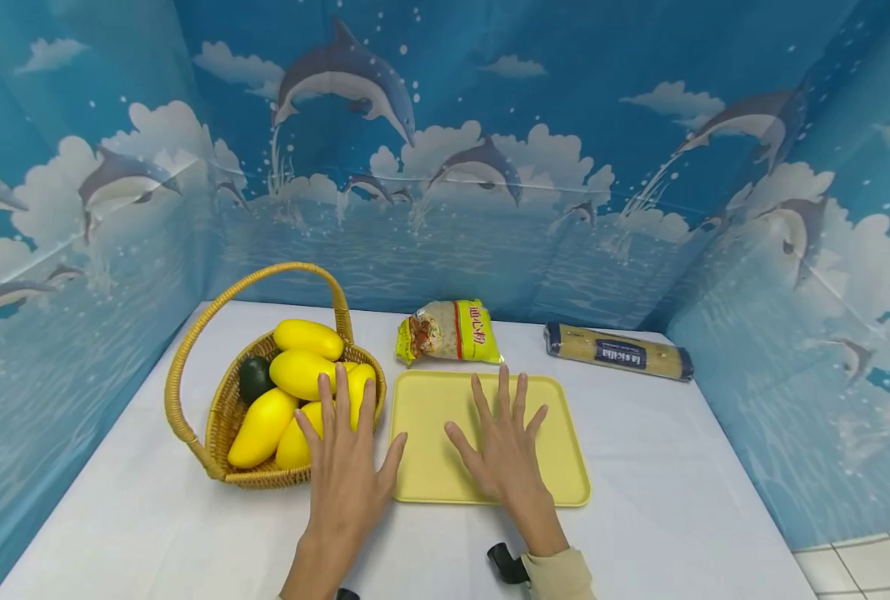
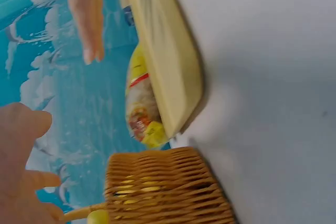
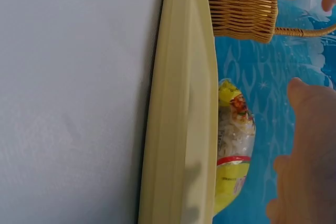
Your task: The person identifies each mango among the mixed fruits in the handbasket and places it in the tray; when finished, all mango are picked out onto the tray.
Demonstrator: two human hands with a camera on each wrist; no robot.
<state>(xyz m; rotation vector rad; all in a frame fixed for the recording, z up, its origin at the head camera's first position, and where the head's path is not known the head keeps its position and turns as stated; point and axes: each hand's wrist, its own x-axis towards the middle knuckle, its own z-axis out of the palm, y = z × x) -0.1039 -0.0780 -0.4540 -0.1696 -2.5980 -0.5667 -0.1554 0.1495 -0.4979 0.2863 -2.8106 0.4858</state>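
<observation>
In the head view, the left hand (image 1: 343,471) spreads its fingers wide, empty, with the basket (image 1: 265,478) of yellow fruit (image 1: 307,337) ahead and to its left. The right hand (image 1: 508,454), likewise splayed and empty, hovers over the tray (image 1: 430,417); the food bag (image 1: 445,332) lies beyond it. The left wrist view shows the left hand apart from the basket; the right wrist view, the right hand apart from the tray.
</observation>
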